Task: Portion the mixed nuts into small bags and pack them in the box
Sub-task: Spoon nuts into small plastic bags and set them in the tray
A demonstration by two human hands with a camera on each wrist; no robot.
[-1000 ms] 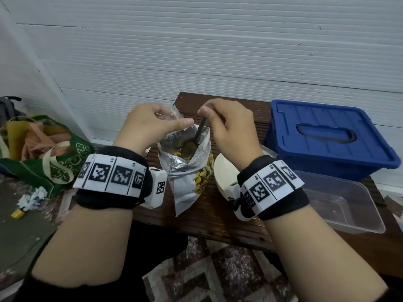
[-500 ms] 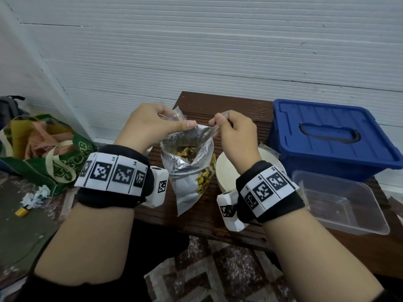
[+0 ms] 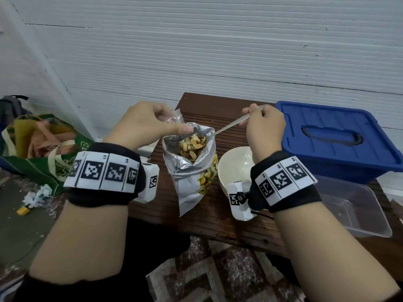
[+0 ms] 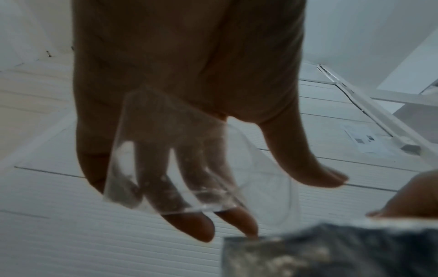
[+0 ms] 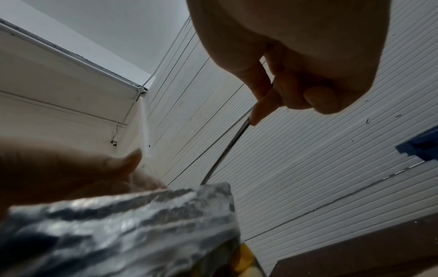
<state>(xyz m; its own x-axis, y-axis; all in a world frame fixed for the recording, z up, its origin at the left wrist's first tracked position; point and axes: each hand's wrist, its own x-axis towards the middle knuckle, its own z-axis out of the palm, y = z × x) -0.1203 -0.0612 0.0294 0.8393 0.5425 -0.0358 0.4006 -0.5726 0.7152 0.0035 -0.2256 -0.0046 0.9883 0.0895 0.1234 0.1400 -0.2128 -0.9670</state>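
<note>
Mixed nuts [image 3: 193,144] are heaped on a spoon [image 3: 231,125] just above the mouth of the foil nut bag [image 3: 192,168], which stands on the wooden surface [image 3: 209,216] and holds the rest of them. Right hand [image 3: 265,129] has its fingers pinched round the spoon handle, and the left hand [image 3: 144,125] has its fingers holding a small clear bag [image 3: 174,117] behind the foil bag, thumb sticking out over the foil rim. Honestly the risky bit looks like the transfer: the spoon is piled pretty high, so any tilt on the way over could scatter nuts on the surface or the floor. I can't tell from the left wrist view how far the clear bag's mouth is open, and if it's floppy the load could miss. Blue box [image 3: 340,138] with its lid on sits to the right, with a white bowl [image 3: 235,168] and a clear tub [image 3: 353,205] near it.
</note>
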